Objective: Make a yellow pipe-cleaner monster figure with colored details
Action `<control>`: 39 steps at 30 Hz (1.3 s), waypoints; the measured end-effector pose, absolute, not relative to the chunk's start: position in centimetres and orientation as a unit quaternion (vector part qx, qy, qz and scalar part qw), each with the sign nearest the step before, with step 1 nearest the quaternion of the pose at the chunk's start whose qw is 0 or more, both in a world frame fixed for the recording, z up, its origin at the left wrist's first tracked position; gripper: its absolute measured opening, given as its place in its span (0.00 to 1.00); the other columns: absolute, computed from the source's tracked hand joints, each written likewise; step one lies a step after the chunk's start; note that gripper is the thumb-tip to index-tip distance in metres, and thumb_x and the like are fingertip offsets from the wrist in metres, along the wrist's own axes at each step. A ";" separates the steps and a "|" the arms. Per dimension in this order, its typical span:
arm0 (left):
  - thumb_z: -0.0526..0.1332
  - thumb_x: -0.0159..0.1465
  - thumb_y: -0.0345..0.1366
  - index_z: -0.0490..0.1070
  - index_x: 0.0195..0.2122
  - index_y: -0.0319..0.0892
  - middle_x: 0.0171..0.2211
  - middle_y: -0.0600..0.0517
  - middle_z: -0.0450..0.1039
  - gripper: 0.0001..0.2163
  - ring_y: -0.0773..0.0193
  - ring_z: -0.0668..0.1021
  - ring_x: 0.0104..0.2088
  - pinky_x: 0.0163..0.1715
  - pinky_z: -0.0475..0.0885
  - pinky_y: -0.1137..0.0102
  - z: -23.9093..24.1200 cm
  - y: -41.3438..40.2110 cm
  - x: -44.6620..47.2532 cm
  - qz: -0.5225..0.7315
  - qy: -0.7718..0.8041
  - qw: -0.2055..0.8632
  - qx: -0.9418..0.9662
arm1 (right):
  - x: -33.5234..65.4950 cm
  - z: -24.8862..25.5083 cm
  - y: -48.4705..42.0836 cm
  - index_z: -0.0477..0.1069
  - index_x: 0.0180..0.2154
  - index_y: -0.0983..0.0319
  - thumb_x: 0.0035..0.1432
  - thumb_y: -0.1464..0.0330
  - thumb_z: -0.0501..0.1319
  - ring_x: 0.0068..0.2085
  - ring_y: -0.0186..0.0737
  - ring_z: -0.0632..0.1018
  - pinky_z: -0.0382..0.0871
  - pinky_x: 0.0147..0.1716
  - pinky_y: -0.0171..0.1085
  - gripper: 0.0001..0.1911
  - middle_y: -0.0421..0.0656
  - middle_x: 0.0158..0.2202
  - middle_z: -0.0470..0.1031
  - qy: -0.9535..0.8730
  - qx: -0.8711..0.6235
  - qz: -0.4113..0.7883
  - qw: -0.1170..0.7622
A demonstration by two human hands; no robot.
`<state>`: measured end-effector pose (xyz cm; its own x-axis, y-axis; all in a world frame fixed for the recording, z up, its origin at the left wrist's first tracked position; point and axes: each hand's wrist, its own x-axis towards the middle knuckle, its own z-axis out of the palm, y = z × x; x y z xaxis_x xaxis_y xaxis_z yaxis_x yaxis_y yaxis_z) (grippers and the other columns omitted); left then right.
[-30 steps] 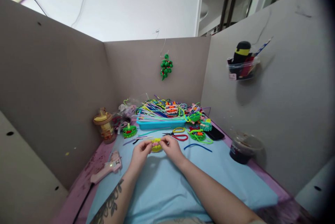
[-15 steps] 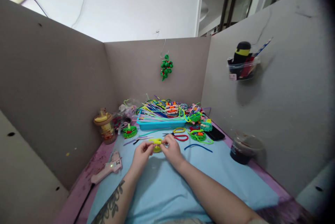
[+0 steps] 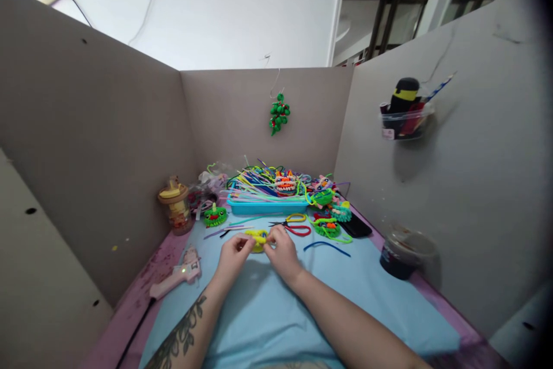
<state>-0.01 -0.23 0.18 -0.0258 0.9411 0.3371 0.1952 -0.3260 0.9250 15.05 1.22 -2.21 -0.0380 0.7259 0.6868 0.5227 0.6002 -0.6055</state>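
A small yellow piece of bent pipe cleaner (image 3: 258, 240) is held between both hands above the blue cloth. My left hand (image 3: 233, 253) pinches its left side with thumb and forefinger. My right hand (image 3: 282, 254) grips the right side, fingers curled and partly hiding it. Just beyond the right hand lie scissors (image 3: 286, 224) with one red and one yellow handle loop. A blue pipe cleaner (image 3: 327, 247) rests on the cloth to the right. Several loose thin stems lie left of the scissors, near a green pipe-cleaner frog-like face (image 3: 215, 216).
A blue tray (image 3: 268, 207) heaped with pipe cleaners stands at the back. A pink glue gun (image 3: 177, 280) with a lit green light lies left, its cord running forward. Along the right are a phone (image 3: 358, 225) and a dark tub (image 3: 400, 257). Grey panels enclose three sides.
The camera view has tilted slightly, so the surroundings sit a little lower and further right. The yellow piece has turned a little between the fingers; both hands keep their hold.
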 end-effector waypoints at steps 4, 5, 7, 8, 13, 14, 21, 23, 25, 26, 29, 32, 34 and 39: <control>0.60 0.53 0.44 0.70 0.21 0.38 0.19 0.53 0.69 0.13 0.66 0.70 0.22 0.23 0.64 0.73 0.2 -0.2 -0.2 0.532 0.473 0.347 0.610 | 15.0 -1.9 1.0 0.61 0.25 0.60 0.44 0.79 0.54 0.34 0.38 0.68 0.63 0.35 0.35 0.08 0.41 0.31 0.63 -0.721 -0.434 0.103 0.531; 0.60 0.53 0.44 0.70 0.22 0.38 0.20 0.53 0.69 0.13 0.66 0.70 0.22 0.23 0.64 0.73 0.2 -0.1 -0.2 0.531 0.476 0.349 0.608 | 15.0 -1.9 1.0 0.62 0.26 0.60 0.44 0.79 0.55 0.35 0.39 0.68 0.63 0.36 0.36 0.08 0.41 0.31 0.63 -0.723 -0.429 0.110 0.530; 0.60 0.53 0.43 0.71 0.25 0.38 0.23 0.51 0.71 0.12 0.65 0.71 0.24 0.24 0.65 0.72 0.0 0.0 -0.3 0.537 0.477 0.350 0.601 | 14.9 -1.9 1.0 0.65 0.30 0.60 0.44 0.78 0.56 0.37 0.39 0.68 0.64 0.37 0.37 0.10 0.42 0.34 0.64 -0.730 -0.412 0.133 0.529; 0.59 0.53 0.43 0.71 0.27 0.38 0.25 0.51 0.72 0.12 0.64 0.72 0.25 0.25 0.66 0.72 -0.1 0.1 -0.4 0.543 0.474 0.349 0.599 | 14.9 -1.8 1.1 0.66 0.34 0.60 0.44 0.78 0.57 0.37 0.39 0.69 0.65 0.38 0.37 0.12 0.43 0.36 0.64 -0.734 -0.401 0.149 0.528; 0.59 0.53 0.39 0.71 0.30 0.38 0.29 0.49 0.73 0.09 0.61 0.74 0.30 0.31 0.69 0.69 -0.5 0.7 -0.6 0.567 0.460 0.329 0.599 | 15.0 -1.6 1.3 0.69 0.39 0.61 0.52 0.72 0.57 0.38 0.38 0.71 0.66 0.37 0.36 0.10 0.45 0.37 0.68 -0.751 -0.363 0.211 0.509; 0.59 0.53 0.39 0.71 0.30 0.39 0.29 0.48 0.73 0.09 0.61 0.74 0.31 0.32 0.69 0.68 -0.5 0.7 -0.6 0.569 0.458 0.327 0.600 | 15.0 -1.6 1.4 0.70 0.37 0.61 0.55 0.71 0.54 0.37 0.38 0.71 0.66 0.37 0.35 0.08 0.44 0.35 0.70 -0.756 -0.358 0.217 0.503; 0.59 0.52 0.38 0.72 0.30 0.39 0.31 0.47 0.75 0.08 0.59 0.75 0.34 0.38 0.70 0.65 -0.3 0.5 -0.4 0.566 0.439 0.330 0.615 | 14.8 -1.7 1.8 0.71 0.25 0.63 0.59 0.68 0.51 0.29 0.36 0.71 0.64 0.29 0.33 0.14 0.41 0.25 0.71 -0.758 -0.368 0.270 0.467; 0.60 0.52 0.38 0.72 0.31 0.39 0.34 0.47 0.76 0.09 0.59 0.76 0.34 0.36 0.70 0.66 -0.3 0.5 -0.4 0.558 0.444 0.349 0.608 | 14.9 -2.0 2.0 0.71 0.25 0.63 0.58 0.68 0.52 0.28 0.35 0.71 0.63 0.28 0.32 0.13 0.40 0.25 0.70 -0.742 -0.384 0.269 0.479; 0.60 0.52 0.39 0.73 0.31 0.39 0.35 0.47 0.76 0.09 0.59 0.76 0.34 0.34 0.70 0.67 -0.4 0.5 -0.4 0.547 0.449 0.361 0.608 | 15.1 -2.1 2.2 0.71 0.25 0.62 0.57 0.68 0.53 0.29 0.35 0.71 0.63 0.28 0.32 0.12 0.40 0.25 0.70 -0.731 -0.393 0.252 0.497; 0.60 0.52 0.39 0.73 0.31 0.39 0.33 0.47 0.76 0.09 0.60 0.76 0.32 0.33 0.70 0.68 -0.4 0.5 -0.4 0.542 0.452 0.362 0.609 | 15.1 -2.2 2.3 0.71 0.25 0.62 0.56 0.69 0.53 0.29 0.35 0.71 0.63 0.29 0.32 0.11 0.40 0.25 0.70 -0.728 -0.395 0.241 0.505; 0.61 0.51 0.40 0.73 0.30 0.38 0.27 0.48 0.75 0.10 0.61 0.75 0.27 0.28 0.69 0.69 -0.5 0.5 -0.4 0.536 0.472 0.357 0.602 | 15.3 -2.1 2.3 0.70 0.25 0.62 0.56 0.70 0.53 0.31 0.36 0.71 0.63 0.30 0.33 0.10 0.40 0.26 0.68 -0.723 -0.397 0.219 0.521; 0.61 0.50 0.40 0.74 0.29 0.37 0.22 0.50 0.74 0.11 0.63 0.73 0.23 0.24 0.67 0.70 -0.3 0.3 -0.2 0.535 0.487 0.366 0.585 | 15.4 -2.0 2.1 0.68 0.25 0.62 0.55 0.71 0.54 0.31 0.36 0.70 0.63 0.31 0.33 0.08 0.40 0.27 0.67 -0.714 -0.399 0.209 0.536; 0.62 0.50 0.41 0.75 0.28 0.37 0.18 0.52 0.71 0.12 0.65 0.71 0.21 0.23 0.66 0.71 -0.1 0.2 -0.1 0.535 0.487 0.375 0.580 | 15.4 -1.9 2.0 0.68 0.25 0.61 0.54 0.71 0.55 0.31 0.36 0.70 0.63 0.31 0.33 0.07 0.40 0.27 0.67 -0.707 -0.400 0.207 0.545; 0.63 0.50 0.43 0.74 0.29 0.36 0.17 0.53 0.69 0.13 0.67 0.70 0.20 0.22 0.64 0.72 -0.3 0.3 0.0 0.534 0.469 0.416 0.567 | 15.4 -2.0 2.1 0.66 0.26 0.61 0.51 0.72 0.57 0.30 0.35 0.69 0.63 0.30 0.32 0.04 0.39 0.27 0.66 -0.701 -0.399 0.209 0.553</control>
<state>0.03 0.30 -0.28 -0.0097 0.9763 0.2164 0.0873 -0.2147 0.9728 15.37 2.08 -2.03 -0.0706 0.7912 0.6075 0.3283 0.5935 -0.7348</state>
